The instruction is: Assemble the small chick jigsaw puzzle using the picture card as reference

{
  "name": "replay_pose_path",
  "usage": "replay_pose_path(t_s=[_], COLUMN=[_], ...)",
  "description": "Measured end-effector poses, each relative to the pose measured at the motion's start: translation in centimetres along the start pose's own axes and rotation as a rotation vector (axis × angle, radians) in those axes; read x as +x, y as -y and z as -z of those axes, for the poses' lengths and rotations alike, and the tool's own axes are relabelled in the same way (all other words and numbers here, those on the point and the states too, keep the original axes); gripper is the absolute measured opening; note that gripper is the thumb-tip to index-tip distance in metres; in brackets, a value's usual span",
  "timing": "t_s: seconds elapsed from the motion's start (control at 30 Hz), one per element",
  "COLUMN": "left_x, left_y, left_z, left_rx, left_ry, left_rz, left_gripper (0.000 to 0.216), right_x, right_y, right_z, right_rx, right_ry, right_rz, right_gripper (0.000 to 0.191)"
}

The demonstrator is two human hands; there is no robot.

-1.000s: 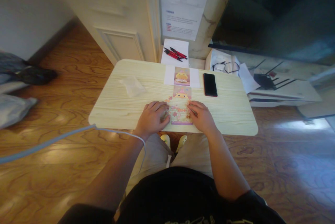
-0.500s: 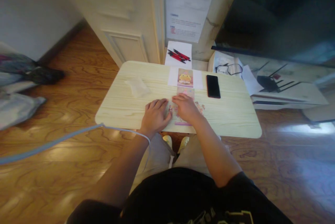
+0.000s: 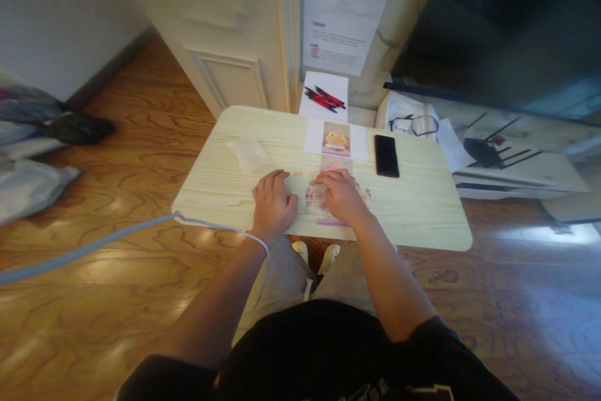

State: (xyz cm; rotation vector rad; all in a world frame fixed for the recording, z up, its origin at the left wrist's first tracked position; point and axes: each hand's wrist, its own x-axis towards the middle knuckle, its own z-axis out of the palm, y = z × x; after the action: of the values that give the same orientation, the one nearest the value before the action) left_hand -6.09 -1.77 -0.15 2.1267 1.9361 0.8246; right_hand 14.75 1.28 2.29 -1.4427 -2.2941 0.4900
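On the pale wooden table, my left hand [image 3: 275,205] lies palm down with its fingers stretched out, left of a spread of small pink and orange pieces that look like jigsaw pieces [image 3: 313,197]. A loose orange piece [image 3: 297,173] lies just past its fingertips. My right hand [image 3: 342,196] is over the spread, fingers reaching left and touching down among the pieces; it hides part of them. Beyond it is a pink assembled-looking strip [image 3: 337,165], and a purple strip [image 3: 330,222] lies nearest me. A printed picture of a yellow figure [image 3: 336,139] is at the far edge.
A black phone [image 3: 387,156] lies on the right of the table [image 3: 422,213], and a translucent bag [image 3: 251,154] on the left. Behind are red pens [image 3: 325,99] on paper, glasses [image 3: 424,124] and a router [image 3: 483,152]. A grey cable [image 3: 211,227] runs to my left wrist.
My left hand has moved left, away from the pieces, and a loose orange piece now shows near its fingertips. My right hand stays over the spread.
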Motion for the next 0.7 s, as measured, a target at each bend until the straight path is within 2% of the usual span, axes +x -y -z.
replay_pose_path(t_s=[0.07,0.2,0.33,0.53,0.7], left_x=[0.1,0.2,0.2,0.1,0.2], left_y=[-0.1,-0.3,-0.2,0.0,-0.2], left_z=[-0.1,-0.2,-0.2,-0.2,-0.1], left_rx=[0.025,0.077,0.082,0.065,0.084], left_ry=[0.014,0.051,0.054,0.027,0.065], left_rz=[0.004,-0.015,-0.034,-0.035,-0.052], left_gripper=[0.053,0.058,0.061,0.061,0.06], right_x=[-0.1,0.3,1.8,3.5,2.2], right_y=[-0.2,0.2,1.6,3.4,2.1], right_z=[-0.1,-0.3,-0.2,-1.1,-0.5], right_rx=[-0.016,-0.002,-0.013,-0.104,-0.078], right_ry=[0.027,0.07,0.044,0.112,0.059], right_rz=[-0.022,0.055,0.051,0.06,0.038], right_gripper=[0.049,0.052,0.049,0.042,0.042])
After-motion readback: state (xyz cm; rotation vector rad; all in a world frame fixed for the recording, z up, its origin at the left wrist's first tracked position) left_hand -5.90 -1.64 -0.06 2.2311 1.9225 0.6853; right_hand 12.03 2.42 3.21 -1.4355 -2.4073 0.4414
